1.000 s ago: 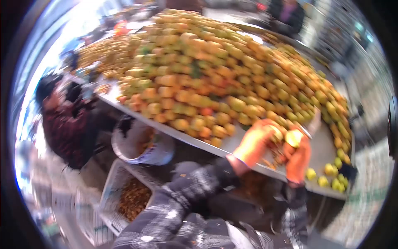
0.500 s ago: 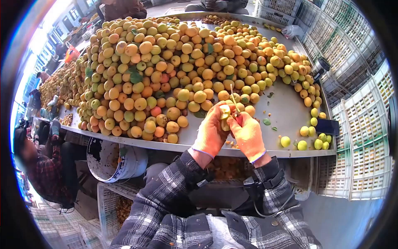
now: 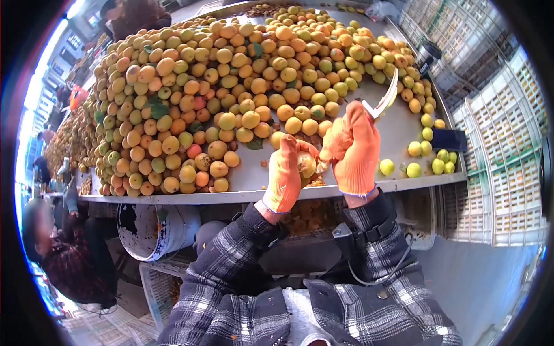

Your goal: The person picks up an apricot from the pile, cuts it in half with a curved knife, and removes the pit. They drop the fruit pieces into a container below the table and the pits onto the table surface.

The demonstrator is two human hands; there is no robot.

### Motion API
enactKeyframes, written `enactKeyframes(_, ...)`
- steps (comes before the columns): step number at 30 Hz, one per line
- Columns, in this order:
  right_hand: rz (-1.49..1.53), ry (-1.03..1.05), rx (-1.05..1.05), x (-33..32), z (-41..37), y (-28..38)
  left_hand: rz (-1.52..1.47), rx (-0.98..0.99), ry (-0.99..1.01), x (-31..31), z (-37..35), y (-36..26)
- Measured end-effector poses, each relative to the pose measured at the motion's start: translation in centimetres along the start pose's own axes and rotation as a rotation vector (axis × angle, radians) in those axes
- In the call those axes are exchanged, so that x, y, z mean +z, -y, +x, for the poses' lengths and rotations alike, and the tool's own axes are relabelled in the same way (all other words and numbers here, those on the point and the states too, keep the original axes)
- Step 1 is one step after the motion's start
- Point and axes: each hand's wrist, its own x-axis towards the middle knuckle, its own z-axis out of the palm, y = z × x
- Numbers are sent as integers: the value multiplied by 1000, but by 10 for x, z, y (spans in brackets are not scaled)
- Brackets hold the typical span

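Note:
My left hand (image 3: 284, 176), in an orange glove, is closed around an apricot (image 3: 306, 165) that shows between thumb and fingers. A little to its right and higher, my right hand (image 3: 353, 149), gloved the same way, is wrapped around a small knife; its curved, pale blade (image 3: 388, 97) sticks out past the fist, up and to the right. The knife's handle is hidden in the glove. Beyond both hands, a large heap of yellow-orange apricots (image 3: 190, 104) covers much of a metal table (image 3: 369, 98). Several greener ones (image 3: 413, 170) lie apart to the right.
A dark phone-like slab (image 3: 449, 140) and a black cup (image 3: 427, 57) are at the table's right edge. White plastic crates (image 3: 502, 155) are stacked beyond. A stained white bucket (image 3: 183, 225) is below the front edge at left. Another person (image 3: 75, 254) sits at far left.
My hands have moved apart. The right has risen to the right, turning the blade up and right; the left keeps the apricot lower down. The camera view has shifted slightly.

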Motion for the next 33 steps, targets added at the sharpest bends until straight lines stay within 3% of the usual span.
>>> enactKeyframes(5,-19,-161,28,1,-1,12,27,48,78,0,6,8)
enactKeyframes(7,-540,-29,-91,-2,3,11,26,67,24,1,13,7)
enactKeyframes(10,-756,172,-35,-2,-6,13,-89,69,27,-13,34,18)
enactKeyframes(11,-980,276,-128,-14,-6,6,-57,161,-116,-11,44,26)
enactKeyframes(12,-979,279,-133,-13,-8,4,-28,249,-258,-9,48,30)
enactKeyframes(13,-1016,331,-126,-12,-11,3,-174,110,-194,-22,46,26)
enactKeyframes(15,-1115,384,-145,-14,-14,1,-201,106,-189,-13,43,23)
enactKeyframes(19,-987,366,-99,-14,-12,-8,-110,124,-189,-26,48,41)
enactKeyframes(20,-1021,386,-209,-19,-10,-19,-60,141,-201,-26,48,46)
enactKeyframes(21,-1055,408,-321,-19,-8,-22,140,438,-223,-18,50,51)
enactKeyframes(22,-1056,409,-322,-19,-9,-23,139,439,-223,-22,49,50)
enactKeyframes(24,-955,370,-279,-14,-12,-22,5,155,-121,-26,40,33)
enactKeyframes(25,-936,367,-202,-13,-11,-19,-237,15,-256,-13,43,22)
enactKeyframes(26,-937,371,-206,-15,-9,-13,-240,20,-257,-13,40,11)
enactKeyframes(28,-942,222,-141,-22,-4,-1,-194,-77,9,-18,33,-6)
enactKeyframes(29,-944,229,-142,-26,3,-1,-170,-30,-26,-13,34,-4)
enactKeyframes(31,-961,-78,-334,-30,17,-3,-137,-49,3,-13,32,-7)
enactKeyframes(32,-964,-82,-338,-33,17,-1,-106,-69,35,-11,31,-8)
enactKeyframes(33,-733,-145,-142,-28,16,7,-99,-99,43,-9,29,-11)
